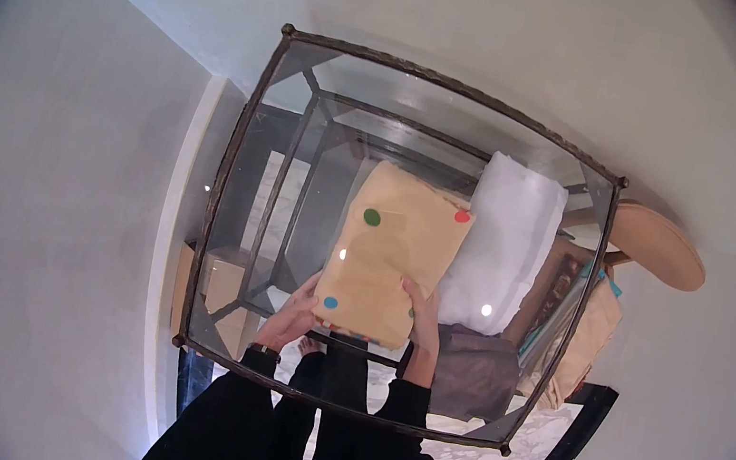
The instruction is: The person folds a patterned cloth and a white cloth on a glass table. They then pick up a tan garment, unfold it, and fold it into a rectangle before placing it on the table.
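Head camera view: a person in black sleeves grips a folded yellow cloth (396, 249) dotted in green, red and blue, at the centre of the frame, within the outline of a glass table (449, 81) with a dark rim. The left hand (284, 321), a band at its wrist, holds the cloth's lower left edge in closed fingers. The right hand (423, 324) holds the lower right edge, thumb on top, its other fingers mostly hidden. Whether the cloth rests on anything cannot be told. Just beside it, right of centre, lies a folded white cloth (510, 243), with a dark cloth (475, 377) below. A box (222, 286) stands at lower left; a chair (659, 247) shows at right.
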Motion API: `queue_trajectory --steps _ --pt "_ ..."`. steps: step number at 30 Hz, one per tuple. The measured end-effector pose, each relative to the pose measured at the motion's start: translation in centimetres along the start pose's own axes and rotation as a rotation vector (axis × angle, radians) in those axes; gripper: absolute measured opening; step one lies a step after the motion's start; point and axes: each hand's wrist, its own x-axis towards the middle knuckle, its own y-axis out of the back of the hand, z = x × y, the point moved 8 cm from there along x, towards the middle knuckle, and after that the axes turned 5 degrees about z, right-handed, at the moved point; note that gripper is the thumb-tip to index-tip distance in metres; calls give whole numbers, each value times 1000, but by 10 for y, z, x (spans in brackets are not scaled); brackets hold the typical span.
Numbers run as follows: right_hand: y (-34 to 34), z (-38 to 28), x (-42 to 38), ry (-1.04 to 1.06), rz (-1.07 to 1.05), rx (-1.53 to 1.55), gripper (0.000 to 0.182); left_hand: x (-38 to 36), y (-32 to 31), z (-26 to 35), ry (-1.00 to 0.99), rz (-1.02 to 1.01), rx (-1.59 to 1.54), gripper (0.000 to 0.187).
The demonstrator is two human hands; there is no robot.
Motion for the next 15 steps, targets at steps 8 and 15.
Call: queue_trajectory --steps 8,15 --pt "-1 -20 5 317 166 -229 60 3 34 -12 73 264 367 59" --pt "-18 7 -84 573 453 -404 60 -12 24 -35 267 279 294 65"
